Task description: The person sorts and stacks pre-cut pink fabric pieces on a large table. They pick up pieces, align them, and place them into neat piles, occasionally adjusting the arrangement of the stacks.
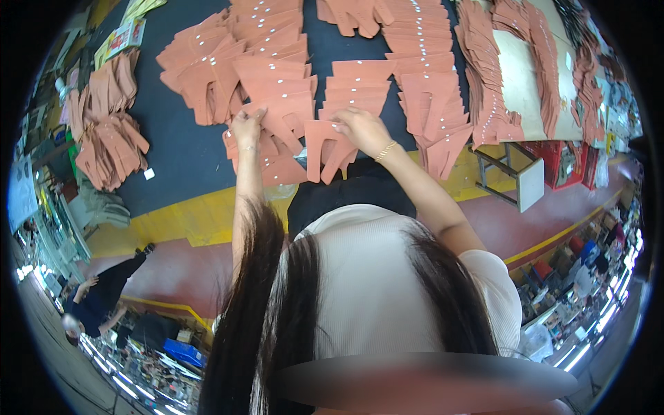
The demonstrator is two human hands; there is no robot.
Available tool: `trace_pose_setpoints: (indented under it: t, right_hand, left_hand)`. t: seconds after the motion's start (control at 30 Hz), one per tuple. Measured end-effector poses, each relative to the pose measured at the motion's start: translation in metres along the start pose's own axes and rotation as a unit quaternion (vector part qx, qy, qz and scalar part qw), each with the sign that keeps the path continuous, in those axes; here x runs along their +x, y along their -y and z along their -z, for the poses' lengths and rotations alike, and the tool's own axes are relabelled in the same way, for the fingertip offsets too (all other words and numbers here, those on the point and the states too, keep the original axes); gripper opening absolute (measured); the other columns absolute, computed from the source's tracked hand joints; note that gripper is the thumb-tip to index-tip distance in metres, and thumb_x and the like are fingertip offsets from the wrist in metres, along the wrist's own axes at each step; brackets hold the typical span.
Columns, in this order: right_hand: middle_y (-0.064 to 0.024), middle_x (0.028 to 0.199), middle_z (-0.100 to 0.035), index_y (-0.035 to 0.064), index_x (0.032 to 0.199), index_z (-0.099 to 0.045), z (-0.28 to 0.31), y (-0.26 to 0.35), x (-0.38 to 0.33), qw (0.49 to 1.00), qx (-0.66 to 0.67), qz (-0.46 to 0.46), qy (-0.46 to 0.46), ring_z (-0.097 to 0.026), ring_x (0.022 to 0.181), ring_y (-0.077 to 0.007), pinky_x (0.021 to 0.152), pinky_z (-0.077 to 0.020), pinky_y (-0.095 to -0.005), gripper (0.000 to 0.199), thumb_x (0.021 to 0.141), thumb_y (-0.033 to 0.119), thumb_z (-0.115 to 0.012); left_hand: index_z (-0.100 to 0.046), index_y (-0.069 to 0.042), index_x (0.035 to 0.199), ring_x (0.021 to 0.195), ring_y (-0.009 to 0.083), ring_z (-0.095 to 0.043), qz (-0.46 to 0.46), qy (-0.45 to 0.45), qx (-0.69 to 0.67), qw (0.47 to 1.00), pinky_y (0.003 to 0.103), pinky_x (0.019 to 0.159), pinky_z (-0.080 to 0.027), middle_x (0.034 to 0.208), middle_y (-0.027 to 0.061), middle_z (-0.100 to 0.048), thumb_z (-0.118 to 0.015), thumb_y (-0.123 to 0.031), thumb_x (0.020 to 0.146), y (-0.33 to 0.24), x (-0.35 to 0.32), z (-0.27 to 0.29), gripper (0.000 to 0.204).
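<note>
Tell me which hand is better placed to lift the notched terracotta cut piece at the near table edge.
Right. The right hand already rests on the top of that notched terracotta piece, fingers on its upper edge. The left hand is busy on a neighbouring stack of cut pieces, off to the side.

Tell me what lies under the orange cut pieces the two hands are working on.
Under the orange cut pieces, touched by the left hand and right hand, more orange pieces overlap, all on a dark blue table. What the lowest layers hide cannot be seen.
</note>
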State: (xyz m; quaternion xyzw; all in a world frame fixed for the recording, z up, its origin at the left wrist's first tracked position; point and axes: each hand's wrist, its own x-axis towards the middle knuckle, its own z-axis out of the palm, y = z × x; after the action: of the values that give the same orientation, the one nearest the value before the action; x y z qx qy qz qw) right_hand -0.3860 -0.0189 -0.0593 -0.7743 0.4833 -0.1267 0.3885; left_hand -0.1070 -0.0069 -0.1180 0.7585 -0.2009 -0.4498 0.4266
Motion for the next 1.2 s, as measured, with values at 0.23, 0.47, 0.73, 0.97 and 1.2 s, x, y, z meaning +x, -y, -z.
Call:
trace_pose_setpoints:
  t: [0.23, 0.47, 0.73, 0.97, 1.2]
  right_hand:
    - [-0.0097, 0.090, -0.065, 0.0107, 0.095, -0.065, -0.037, -0.052, 0.019, 0.991, -0.134, 0.029, 0.008, -0.064, 0.091, -0.0279, 0.079, -0.0487, -0.0444, 0.016, 0.080, 0.016, -0.064]
    - [-0.0136, 0.098, -0.062, 0.0097, 0.098, -0.066, 0.058, -0.109, 0.023, 0.955, -0.243, -0.031, -0.166, -0.061, 0.088, -0.0299, 0.077, -0.0472, -0.0422, 0.024, 0.077, 0.005, -0.056]
    - [-0.0067, 0.109, -0.060, 0.0149, 0.112, -0.066, 0.107, -0.144, -0.005, 0.927, -0.342, -0.076, -0.130, -0.058, 0.102, -0.0284, 0.088, -0.0425, -0.0478, 0.031, 0.080, 0.013, -0.064]
    - [-0.0060, 0.105, -0.058, 0.0137, 0.107, -0.063, 0.115, -0.141, -0.002, 0.916, -0.380, -0.066, -0.108, -0.057, 0.101, -0.0283, 0.087, -0.0432, -0.0471, 0.028, 0.080, 0.017, -0.068]
    - [-0.0057, 0.103, -0.057, 0.0145, 0.111, -0.060, 0.119, -0.140, 0.001, 0.920, -0.377, -0.062, -0.080, -0.056, 0.103, -0.0276, 0.089, -0.0420, -0.0488, 0.033, 0.079, 0.017, -0.069]
  left_hand:
    - [-0.063, 0.004, 0.097, 0.070, 0.0104, -0.061, 0.015, 0.013, -0.017, 1.000, 0.023, 0.062, -0.049, 0.084, 0.0054, -0.066, -0.074, -0.007, 0.080, -0.001, 0.002, 0.001, 0.023]
    - [-0.063, 0.004, 0.102, 0.077, 0.0133, -0.064, -0.006, 0.019, 0.035, 0.999, 0.027, 0.067, -0.053, 0.091, 0.0083, -0.068, -0.073, -0.008, 0.080, 0.004, 0.005, 0.004, 0.026]
    - [-0.064, 0.006, 0.103, 0.078, 0.0144, -0.065, -0.029, 0.014, -0.002, 0.999, 0.027, 0.069, -0.054, 0.094, 0.0098, -0.068, -0.071, -0.005, 0.082, 0.011, 0.004, 0.000, 0.025]
    - [-0.060, 0.002, 0.088, 0.062, 0.0096, -0.052, -0.050, -0.040, 0.015, 0.998, 0.026, 0.055, -0.044, 0.071, 0.0026, -0.059, -0.080, -0.013, 0.073, 0.035, 0.020, 0.001, 0.029]
    - [-0.058, 0.000, 0.085, 0.059, 0.0080, -0.049, -0.046, -0.034, -0.025, 0.998, 0.025, 0.054, -0.042, 0.069, 0.0003, -0.055, -0.079, -0.011, 0.074, 0.025, 0.009, -0.003, 0.026]
